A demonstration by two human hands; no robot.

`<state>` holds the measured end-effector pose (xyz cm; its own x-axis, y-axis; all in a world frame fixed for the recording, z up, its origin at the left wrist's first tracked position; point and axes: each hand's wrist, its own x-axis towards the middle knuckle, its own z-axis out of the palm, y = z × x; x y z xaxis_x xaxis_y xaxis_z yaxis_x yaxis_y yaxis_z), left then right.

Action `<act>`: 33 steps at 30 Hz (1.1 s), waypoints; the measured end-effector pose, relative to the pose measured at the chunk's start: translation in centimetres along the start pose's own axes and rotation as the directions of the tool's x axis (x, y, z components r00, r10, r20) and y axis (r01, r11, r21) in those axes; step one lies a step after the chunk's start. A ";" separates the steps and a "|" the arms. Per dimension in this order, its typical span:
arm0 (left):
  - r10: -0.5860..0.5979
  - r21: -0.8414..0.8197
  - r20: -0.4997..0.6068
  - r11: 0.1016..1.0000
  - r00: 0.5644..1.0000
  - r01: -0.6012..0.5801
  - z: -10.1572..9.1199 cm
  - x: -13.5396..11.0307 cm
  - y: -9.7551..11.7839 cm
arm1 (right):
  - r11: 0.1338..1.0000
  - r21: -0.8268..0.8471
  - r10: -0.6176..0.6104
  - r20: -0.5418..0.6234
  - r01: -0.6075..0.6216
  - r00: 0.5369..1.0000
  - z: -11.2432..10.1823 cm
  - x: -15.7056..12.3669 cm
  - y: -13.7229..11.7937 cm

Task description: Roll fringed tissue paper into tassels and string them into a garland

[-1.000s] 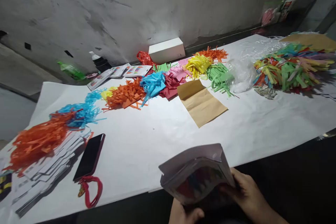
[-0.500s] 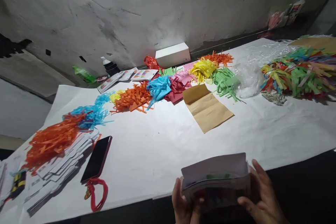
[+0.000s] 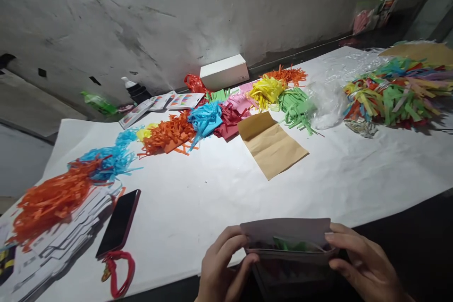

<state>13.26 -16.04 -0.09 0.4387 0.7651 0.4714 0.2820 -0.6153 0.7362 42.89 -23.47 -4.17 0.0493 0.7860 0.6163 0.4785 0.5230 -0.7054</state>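
Note:
A pale, flat packet (image 3: 285,230) with a raised flap is held between my hands near the front edge of the table, its mouth facing me. Something green (image 3: 290,244) shows inside the mouth, and the packet's lower front lies in dark shadow. My left hand (image 3: 226,260) pinches the left corner, thumb below and fingers on the flap side. At the opposite corner, my right hand (image 3: 364,258) grips with fingers above and thumb underneath. Beyond the packet lies a folded brown paper sheet (image 3: 274,146) on the white paper cover (image 3: 177,226).
A black phone (image 3: 119,222) with a red strap lies left, beside stacked white packets (image 3: 67,236) under orange fringed paper (image 3: 53,198). Coloured paper fringes (image 3: 207,118) stretch across the back. A white box (image 3: 224,71) stands by the wall; a multicoloured tassel heap (image 3: 399,94) sits right.
My hands have shifted to the packet's upper corners, with the left hand farther left. The packet's mouth is lower and tilted more toward me. The view has swung slightly right.

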 end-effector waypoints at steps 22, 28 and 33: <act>0.042 -0.506 0.012 0.862 0.999 -0.030 4.1 1.7 2.5 | 0.572 0.593 0.330 0.466 -0.567 0.821 0.5 4.3 -2.5; -0.045 -0.484 0.019 0.874 0.999 0.049 4.1 2.1 2.5 | 0.651 0.598 0.374 0.283 -0.468 0.883 0.9 4.3 -2.3; -0.045 -0.477 0.014 0.878 0.999 0.046 4.2 2.4 2.8 | 0.662 0.629 0.354 0.218 -0.408 0.910 1.4 3.6 -1.6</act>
<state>18.69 -16.74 1.06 0.4373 0.7893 0.4311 -0.1394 -0.4140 0.8995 41.05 -20.99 -1.34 0.0230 0.9717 0.2350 -0.2544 0.2330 -0.9386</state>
